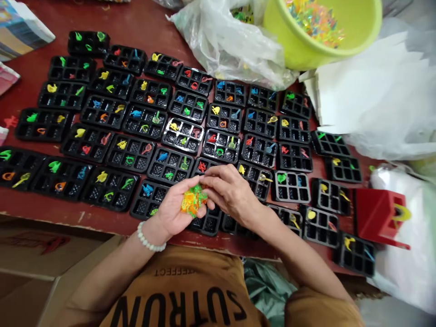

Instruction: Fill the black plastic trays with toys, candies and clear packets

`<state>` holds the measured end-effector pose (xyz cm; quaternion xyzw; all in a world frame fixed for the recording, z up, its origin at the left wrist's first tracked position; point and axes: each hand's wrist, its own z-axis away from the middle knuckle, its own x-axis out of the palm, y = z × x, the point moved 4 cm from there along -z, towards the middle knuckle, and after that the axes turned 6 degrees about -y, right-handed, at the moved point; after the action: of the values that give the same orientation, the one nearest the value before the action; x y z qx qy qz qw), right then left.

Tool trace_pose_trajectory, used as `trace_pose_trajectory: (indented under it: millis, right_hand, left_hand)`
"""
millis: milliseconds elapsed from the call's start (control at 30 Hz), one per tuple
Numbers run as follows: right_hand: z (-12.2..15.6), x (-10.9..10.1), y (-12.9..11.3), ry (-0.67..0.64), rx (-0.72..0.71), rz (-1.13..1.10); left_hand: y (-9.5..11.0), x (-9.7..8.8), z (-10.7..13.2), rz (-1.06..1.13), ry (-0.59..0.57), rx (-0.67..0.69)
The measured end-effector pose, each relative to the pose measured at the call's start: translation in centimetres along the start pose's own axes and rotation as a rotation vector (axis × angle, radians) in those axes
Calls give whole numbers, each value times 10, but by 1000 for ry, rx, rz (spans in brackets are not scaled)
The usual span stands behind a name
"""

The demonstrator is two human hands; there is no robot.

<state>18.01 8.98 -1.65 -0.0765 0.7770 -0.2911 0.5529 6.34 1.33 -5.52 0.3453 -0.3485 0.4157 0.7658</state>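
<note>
My left hand (173, 204), palm up and cupped, holds a small heap of translucent plastic toy pieces (192, 200) in orange, yellow and green. Over its edge reaches my right hand (235, 193), fingers bent and pressed together at the heap; whatever they pinch is hidden. Both hands are above black compartment trays (204, 225) near the table's front edge. Many trays carry small coloured toys in some compartments, such as a blue figure (147, 189), a green figure (54, 166) and a yellow spoon-shaped piece (265, 177). My hands and forearms cover several trays.
Rows of black trays spread over the dark red table (44, 204). A yellow-green tub (293, 41) of small pieces stands at the back right, beside a clear plastic bag (225, 41). White sheets (361, 86) lie on the right, with a red tape dispenser (378, 213) in front.
</note>
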Motion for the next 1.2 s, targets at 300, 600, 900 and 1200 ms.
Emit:
trace_pose_trajectory:
  millis: [300, 600, 900, 1200]
  right_hand:
    - [19, -4, -3, 98, 82, -152]
    - [21, 3, -16, 181, 68, 103]
    - [18, 1, -15, 295, -29, 63]
    - [14, 5, -4, 119, 108, -224]
  left_hand:
    - [-10, -2, 8, -3, -101, -44]
    - [-12, -9, 9, -14, -21, -9]
    - [-10, -14, 8, -19, 49, 46]
    - [-3, -19, 8, -304, 52, 199]
